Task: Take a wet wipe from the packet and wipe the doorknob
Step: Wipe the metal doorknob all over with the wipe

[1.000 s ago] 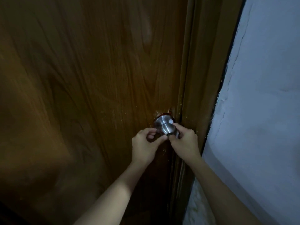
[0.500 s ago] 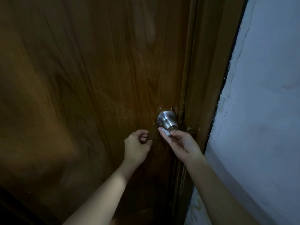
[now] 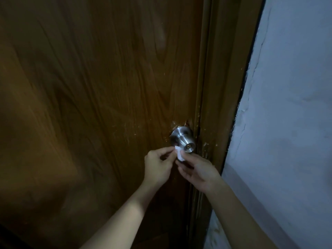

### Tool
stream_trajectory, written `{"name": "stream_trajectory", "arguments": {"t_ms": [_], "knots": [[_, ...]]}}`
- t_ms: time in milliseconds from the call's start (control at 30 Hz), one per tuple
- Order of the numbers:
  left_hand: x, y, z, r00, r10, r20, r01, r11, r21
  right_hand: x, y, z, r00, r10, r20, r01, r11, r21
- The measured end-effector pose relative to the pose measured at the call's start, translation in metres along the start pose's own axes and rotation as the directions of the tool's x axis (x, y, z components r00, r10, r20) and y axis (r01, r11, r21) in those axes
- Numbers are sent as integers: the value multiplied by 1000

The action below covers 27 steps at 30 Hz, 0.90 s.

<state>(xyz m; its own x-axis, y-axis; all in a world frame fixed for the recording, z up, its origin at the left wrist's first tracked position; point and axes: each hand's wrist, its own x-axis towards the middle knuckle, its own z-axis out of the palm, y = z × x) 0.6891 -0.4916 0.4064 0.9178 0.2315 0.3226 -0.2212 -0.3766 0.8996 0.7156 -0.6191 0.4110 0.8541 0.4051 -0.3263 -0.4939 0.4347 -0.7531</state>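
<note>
Both hands pinch the small white wipe [image 3: 179, 155]: left hand [image 3: 159, 168], right hand [image 3: 197, 170]. It sits just under the shiny doorknob [image 3: 183, 140]. Two hands tugging could rip it or drop it.

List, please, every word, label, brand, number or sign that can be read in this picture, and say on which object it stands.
None: no readable text shows.
The doorknob, the wooden door, the door frame and the wall show no writing.
The white wipe, held between the left hand and the right hand, shows no print.
</note>
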Motion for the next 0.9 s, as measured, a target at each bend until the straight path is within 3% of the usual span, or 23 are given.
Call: {"name": "stream_trajectory", "arguments": {"t_ms": [67,133,233,367,500,633,900], "knots": [[2,-3,6,978,-142,-156,138,990,-32,-3,-3,2,998,-30,-49,25,994,-104],[7,-3,14,873,-411,-262,348,903,-253,-4,-4,6,988,-105,-117,77,972,-224],[16,-2,27,721,-655,-225,514,724,-461,0,-3,9,940,-286,-187,185,886,-425],[31,9,36,572,-820,-26,494,370,-787,3,-3,4,916,-376,-140,251,809,-531],[36,7,46,565,-801,200,514,152,-845,5,-5,-4,905,-406,-126,272,782,-560],[42,8,55,606,-721,336,530,51,-847,6,-10,-13,876,-460,-146,304,761,-573],[38,14,26,553,-798,239,504,92,-859,9,-4,-9,882,-456,-121,295,735,-611]]}}
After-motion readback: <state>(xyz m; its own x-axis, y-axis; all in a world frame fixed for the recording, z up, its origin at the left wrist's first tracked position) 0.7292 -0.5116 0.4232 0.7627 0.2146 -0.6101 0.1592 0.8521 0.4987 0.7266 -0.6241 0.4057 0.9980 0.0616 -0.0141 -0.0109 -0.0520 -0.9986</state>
